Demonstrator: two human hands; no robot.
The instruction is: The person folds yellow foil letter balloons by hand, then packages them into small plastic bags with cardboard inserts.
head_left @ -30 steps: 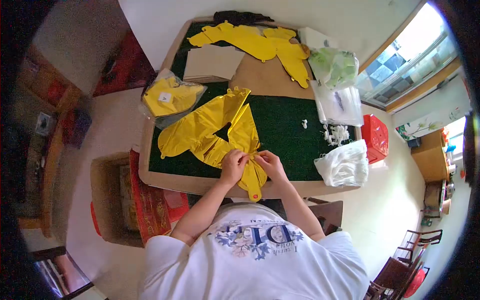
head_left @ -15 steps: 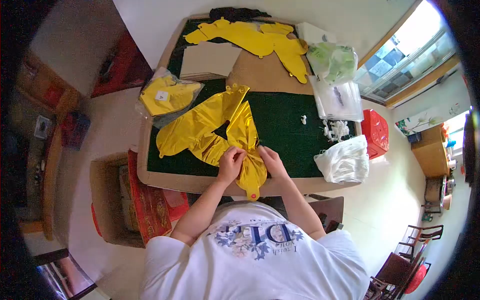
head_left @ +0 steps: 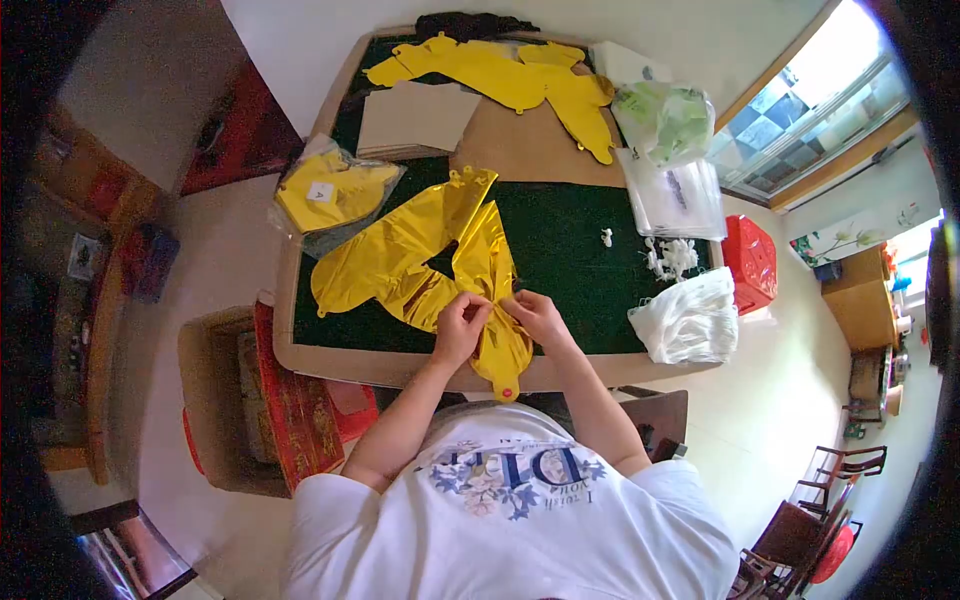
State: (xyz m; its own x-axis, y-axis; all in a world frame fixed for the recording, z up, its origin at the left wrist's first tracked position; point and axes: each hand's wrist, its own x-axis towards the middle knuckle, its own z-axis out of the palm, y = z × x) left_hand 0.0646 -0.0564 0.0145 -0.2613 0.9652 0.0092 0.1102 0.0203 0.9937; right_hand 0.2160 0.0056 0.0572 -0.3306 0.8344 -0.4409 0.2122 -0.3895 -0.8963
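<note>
Gold foil balloon (head_left: 380, 255), head view: shiny, flat, creased, pinched to a narrow waist, across the green mat (head_left: 565, 245), red-dotted tab over the near table edge (head_left: 330, 365)! Left hand (head_left: 461, 328) has thumb and finger pressed together at that waist, contents too small to tell; right hand (head_left: 538, 320), closer in than half a second ago, grip unclear. Count them: one bagged yellow bundle (head_left: 335, 190), one card stack (head_left: 415, 118), one red stool (head_left: 749, 264).

"A" on bag (head_left: 345, 190), "DI" on shirt (head_left: 510, 540)
</note>
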